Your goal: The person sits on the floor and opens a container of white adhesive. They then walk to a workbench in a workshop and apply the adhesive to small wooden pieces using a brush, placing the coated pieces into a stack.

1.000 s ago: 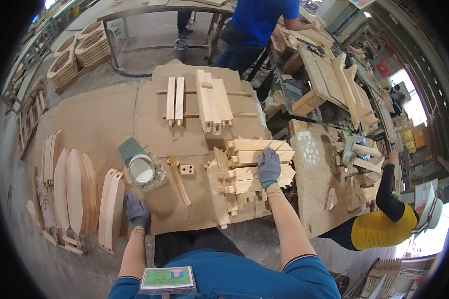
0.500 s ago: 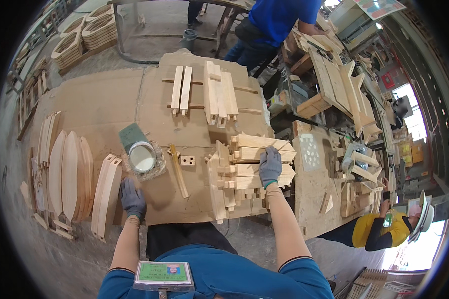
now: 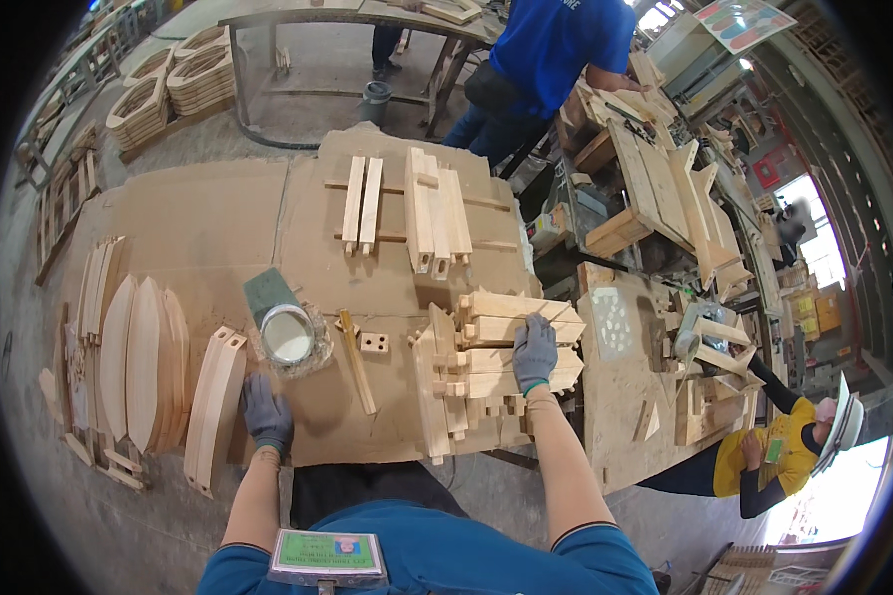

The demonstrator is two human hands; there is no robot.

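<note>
My right hand [image 3: 534, 351], in a grey glove, rests palm down on a stack of notched wooden pieces [image 3: 486, 367] near the front right of the cardboard-covered bench [image 3: 218, 228]. My left hand [image 3: 266, 415], also gloved, lies flat on the bench's front edge beside two curved wooden slats [image 3: 214, 405]. Between the hands stand a round tin of white glue [image 3: 287, 334], a thin wooden stick [image 3: 357, 362] and a small block with holes [image 3: 373, 343]. Neither hand grips anything that I can see.
Long wooden bars [image 3: 407, 203] lie on rails at the bench's far side. Curved boards [image 3: 134, 362] line the left edge. A person in a blue shirt [image 3: 556, 50] stands beyond the bench. Another person in yellow [image 3: 764, 456] crouches at the right by a cluttered table [image 3: 655, 397].
The view has tilted slightly downward. Both hands stay in about the same places, right on the notched pieces, left at the bench edge.
</note>
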